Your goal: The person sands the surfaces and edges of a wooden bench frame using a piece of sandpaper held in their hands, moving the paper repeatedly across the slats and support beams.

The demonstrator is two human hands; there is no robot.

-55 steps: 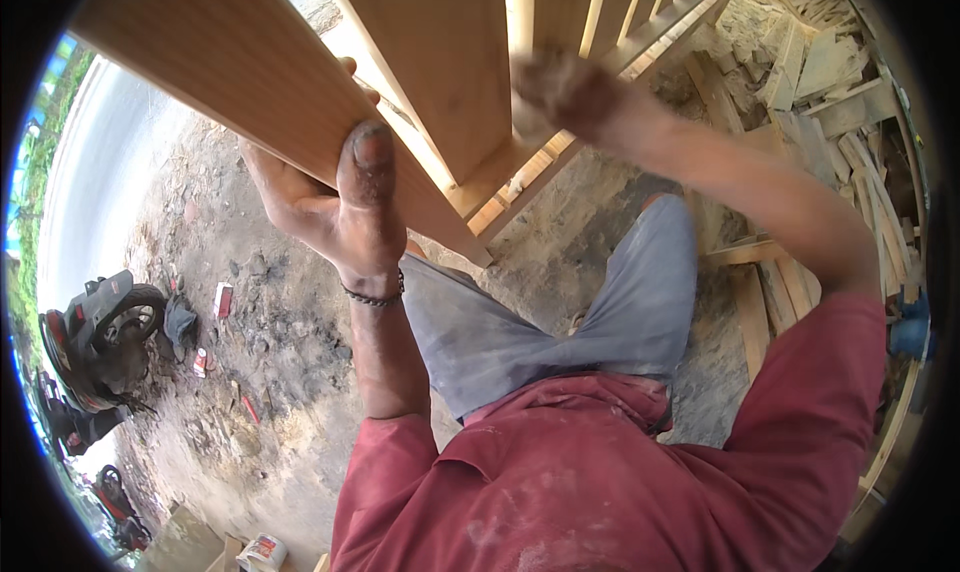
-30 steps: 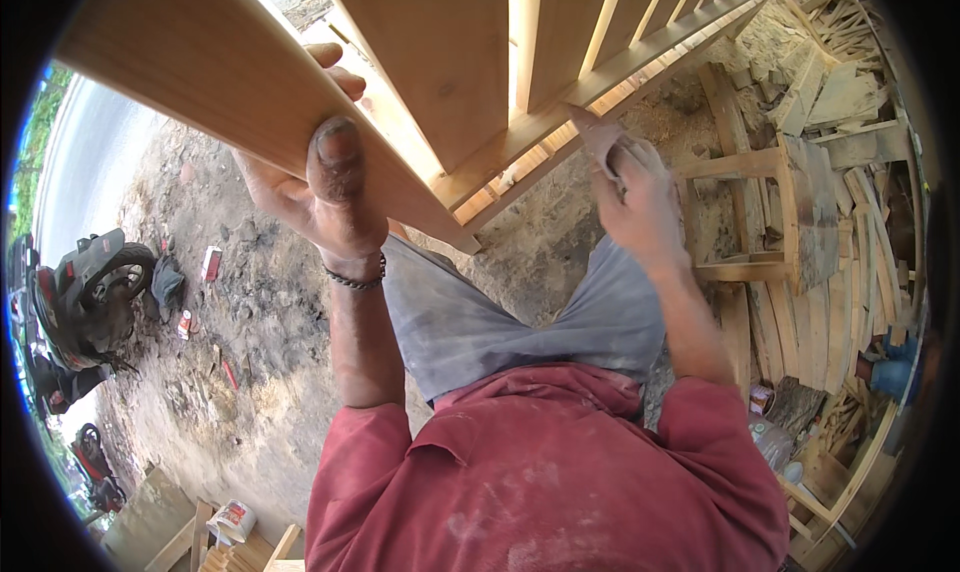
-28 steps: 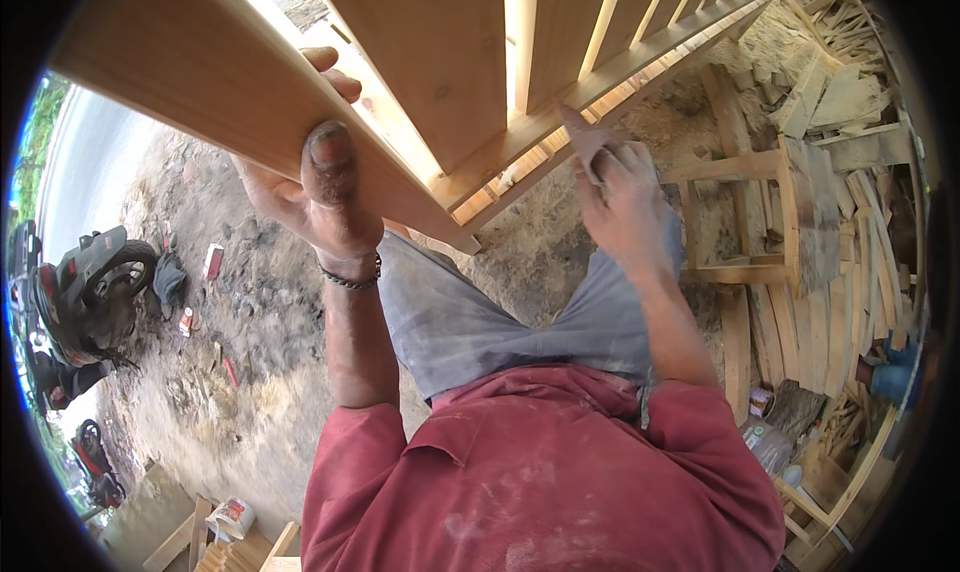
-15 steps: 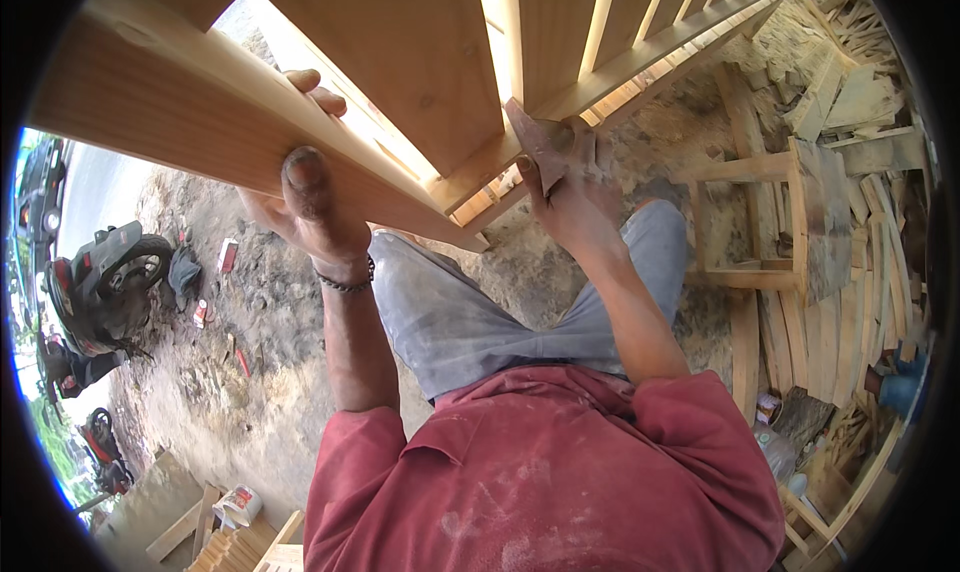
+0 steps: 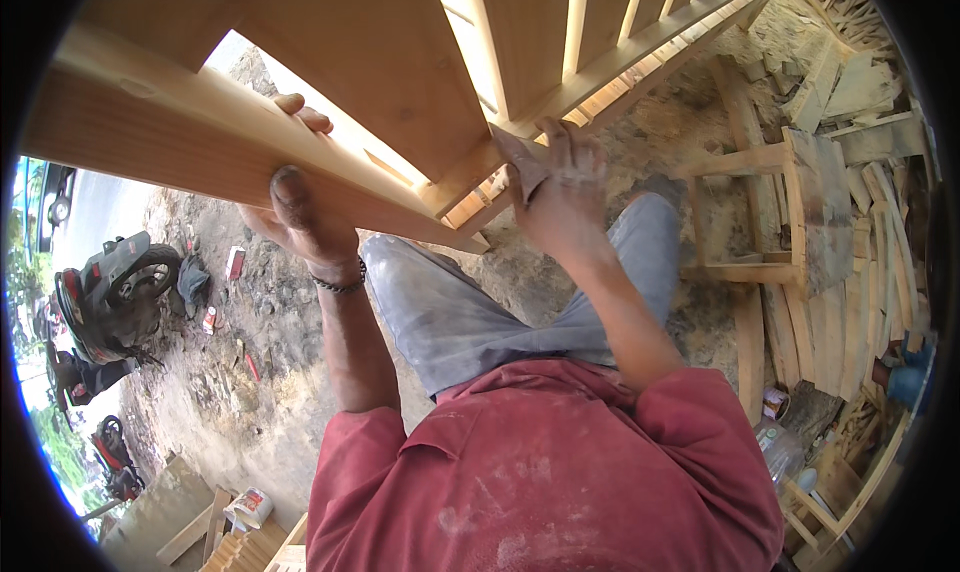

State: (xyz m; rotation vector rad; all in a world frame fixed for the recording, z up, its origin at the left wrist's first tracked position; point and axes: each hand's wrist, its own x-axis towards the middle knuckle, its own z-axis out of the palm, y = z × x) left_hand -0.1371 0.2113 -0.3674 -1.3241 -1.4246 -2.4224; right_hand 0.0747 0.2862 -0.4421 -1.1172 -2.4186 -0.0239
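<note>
A slatted wooden frame (image 5: 400,82) fills the top of the head view, with a thick lower rail (image 5: 180,147) running from the left down to the middle. My left hand (image 5: 300,212) grips that rail from below, thumb on its front face. My right hand (image 5: 565,187) presses a folded piece of sandpaper (image 5: 518,157) against the joint where a broad slat meets the rail. My grey trousers and red shirt lie below the hands.
Bare dirt ground lies under the frame. A small wooden stool frame (image 5: 770,212) and stacked timber offcuts (image 5: 860,272) stand to the right. Parked motorbikes (image 5: 110,302) are at the far left. Small cans and litter (image 5: 235,262) dot the dirt.
My right hand moved left and up from the stool side to the frame's joint, sandpaper now pressed on the wood. The left hand kept its grip on the rail.
</note>
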